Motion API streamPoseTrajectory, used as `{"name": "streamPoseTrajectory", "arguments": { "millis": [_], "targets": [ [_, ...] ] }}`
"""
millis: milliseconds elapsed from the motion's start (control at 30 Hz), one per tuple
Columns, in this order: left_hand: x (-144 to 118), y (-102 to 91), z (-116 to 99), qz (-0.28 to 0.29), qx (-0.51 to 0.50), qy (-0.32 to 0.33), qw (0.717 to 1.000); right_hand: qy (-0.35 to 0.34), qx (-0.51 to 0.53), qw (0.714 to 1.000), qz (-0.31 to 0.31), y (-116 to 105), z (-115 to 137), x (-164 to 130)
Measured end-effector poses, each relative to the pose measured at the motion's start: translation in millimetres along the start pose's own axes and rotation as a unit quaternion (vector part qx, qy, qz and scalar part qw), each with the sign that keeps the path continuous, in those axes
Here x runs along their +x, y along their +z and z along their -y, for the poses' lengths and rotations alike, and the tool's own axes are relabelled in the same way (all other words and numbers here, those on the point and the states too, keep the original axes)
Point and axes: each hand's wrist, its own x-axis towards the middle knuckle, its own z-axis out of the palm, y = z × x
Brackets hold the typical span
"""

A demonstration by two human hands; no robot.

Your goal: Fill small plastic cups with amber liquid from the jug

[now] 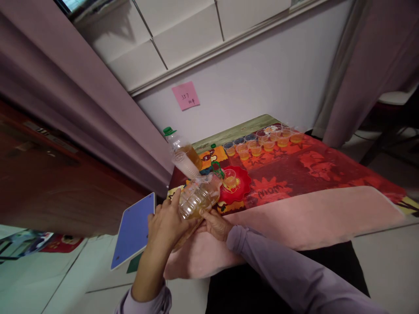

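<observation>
Both of my hands hold a large clear plastic bottle (198,198) of yellowish liquid, tilted with its neck toward the red plate. My left hand (166,220) wraps its near left side, and my right hand (214,222) grips it from the right and below. A small clear cup (229,178) stands on the scalloped red plate (244,192), close to the bottle's mouth. Green plastic (217,169) shows at the mouth. Whether liquid is flowing I cannot tell. Just beyond the bottle leans or lies a stack of clear cups (186,165).
A second bottle (185,150) with a green cap stands at the back left. Several small cups (256,149) of yellow liquid line the table's far side. A pink cloth (294,213) covers the near edge. A blue board (135,231) is at the left, and a pink note (185,95) is on the wall.
</observation>
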Motion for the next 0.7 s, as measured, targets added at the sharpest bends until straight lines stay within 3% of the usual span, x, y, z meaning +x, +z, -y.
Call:
{"name": "streamPoseTrajectory", "arguments": {
  "millis": [400, 700],
  "targets": [
    [-1.8, -6.1, -3.2, 0.018, -0.010, -0.004, 1.000, 0.002, 0.009, 1.000, -0.003, 0.1, 0.2, -0.5],
    [0.3, -1.0, -0.4, 0.001, -0.006, 0.000, 1.000, -0.002, 0.002, 1.000, 0.005, 1.4, 2.2, -1.5]
  ]
}}
